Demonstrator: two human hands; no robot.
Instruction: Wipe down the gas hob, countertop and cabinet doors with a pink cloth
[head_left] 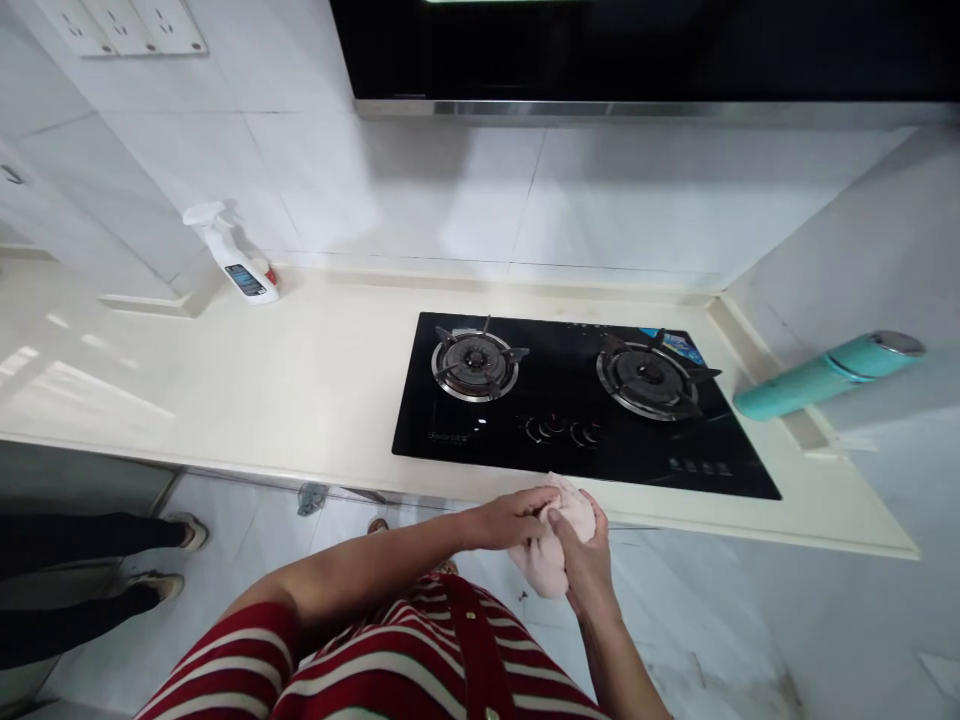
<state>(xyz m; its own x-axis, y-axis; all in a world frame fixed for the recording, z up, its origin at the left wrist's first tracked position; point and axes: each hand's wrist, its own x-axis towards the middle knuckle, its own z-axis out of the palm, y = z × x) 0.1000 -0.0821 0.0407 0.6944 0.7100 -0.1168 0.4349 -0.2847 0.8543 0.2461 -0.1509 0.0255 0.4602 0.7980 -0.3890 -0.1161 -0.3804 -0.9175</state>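
Observation:
A pale pink cloth (550, 567), bunched up, is between my two hands just in front of the counter's front edge. My left hand (510, 518) grips its left side with bent fingers. My right hand (589, 560) is wrapped round the right side, the thumb lying across the folds. Right behind the hands, the black gas cooktop (551, 385) is set in the counter, with a left burner (476, 362) and a right burner (649, 378). Parts of my fingers are hidden by the cloth.
A white spray bottle (244, 262) stands at the back left of the cream counter (300, 400). On the right is a turquoise flask (829, 375). A black range hood (637, 50) hangs above. Another person's legs (90, 545) show at lower left.

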